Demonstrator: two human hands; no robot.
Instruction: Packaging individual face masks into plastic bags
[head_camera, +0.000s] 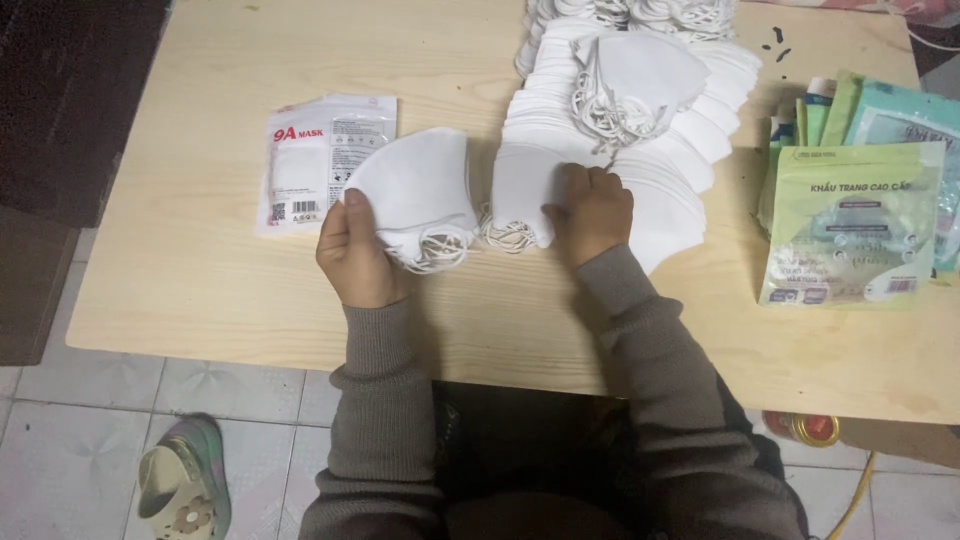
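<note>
Both arms wear long sleeves of a grey-brown ribbed knit — soft, a little loose, bunching in folds along the forearms. Each sleeve ends in a snug ribbed cuff at the wrist. The left hand (352, 255) and right hand (593, 212) are bare — no gloves, rings or watch showing.

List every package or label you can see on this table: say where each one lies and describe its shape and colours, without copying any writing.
White mask pouch: flat rectangle, table's left part, just beyond the left hand; red and grey print, dark code patches.
Green mask pouch: flat rectangle, right edge; pale green and grey.
Stack of pouches: fanned beneath and behind it; green, teal, white.
</note>
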